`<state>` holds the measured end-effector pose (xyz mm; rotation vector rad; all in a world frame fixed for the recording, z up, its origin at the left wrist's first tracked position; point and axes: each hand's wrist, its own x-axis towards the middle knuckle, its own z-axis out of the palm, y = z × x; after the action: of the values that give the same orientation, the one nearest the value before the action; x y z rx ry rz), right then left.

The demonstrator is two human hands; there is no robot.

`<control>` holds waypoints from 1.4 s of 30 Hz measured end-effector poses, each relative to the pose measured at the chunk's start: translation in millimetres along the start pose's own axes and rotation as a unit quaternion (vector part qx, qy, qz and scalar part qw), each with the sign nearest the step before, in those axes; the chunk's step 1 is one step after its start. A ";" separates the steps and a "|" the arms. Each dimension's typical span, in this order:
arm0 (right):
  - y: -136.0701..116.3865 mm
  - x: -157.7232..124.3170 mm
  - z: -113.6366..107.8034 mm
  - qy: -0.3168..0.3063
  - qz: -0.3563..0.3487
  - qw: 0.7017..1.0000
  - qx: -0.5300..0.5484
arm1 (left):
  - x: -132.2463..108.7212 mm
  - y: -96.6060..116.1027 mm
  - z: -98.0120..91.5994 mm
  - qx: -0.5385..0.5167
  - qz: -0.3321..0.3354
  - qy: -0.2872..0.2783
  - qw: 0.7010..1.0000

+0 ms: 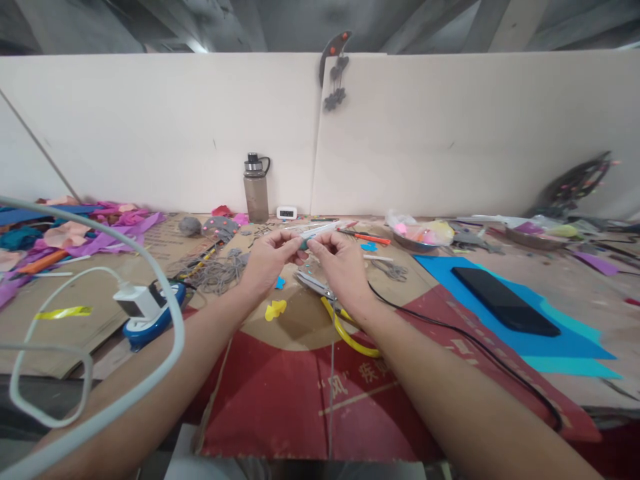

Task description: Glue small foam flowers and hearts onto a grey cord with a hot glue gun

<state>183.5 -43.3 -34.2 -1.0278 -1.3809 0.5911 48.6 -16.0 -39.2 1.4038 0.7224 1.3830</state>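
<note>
My left hand and my right hand meet above the middle of the cardboard-covered table. Both are pinched together on a small teal piece between the fingertips; its shape is too small to make out. A white stick-like tool lies just behind the fingers. Below my right hand lie pliers with yellow handles. A thin thread hangs down from near the hands. A small yellow cut-out lies under my left wrist.
A water bottle and small clock stand by the back wall. A black phone rests on blue sheets at right. A white charger and cable sit at left, beside pink and purple scraps. Grey yarn lies left of my hands.
</note>
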 end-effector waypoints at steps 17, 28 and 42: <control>3.4 1.8 -2.5 0.030 -0.008 0.999 -0.004 | 0.1 5.6 -0.3 -0.008 -0.035 -0.034 0.999; 2.4 2.8 -3.4 0.028 0.011 1.000 0.000 | 0.4 6.2 0.4 -0.116 -0.067 -0.059 0.989; 5.7 2.2 -4.8 -0.007 -0.043 0.999 -0.009 | 3.1 5.2 -1.1 -0.033 -0.103 -0.004 0.994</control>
<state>189.8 -39.9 -37.4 -0.9747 -1.4373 0.5243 46.9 -14.6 -33.4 1.2454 0.7859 1.2284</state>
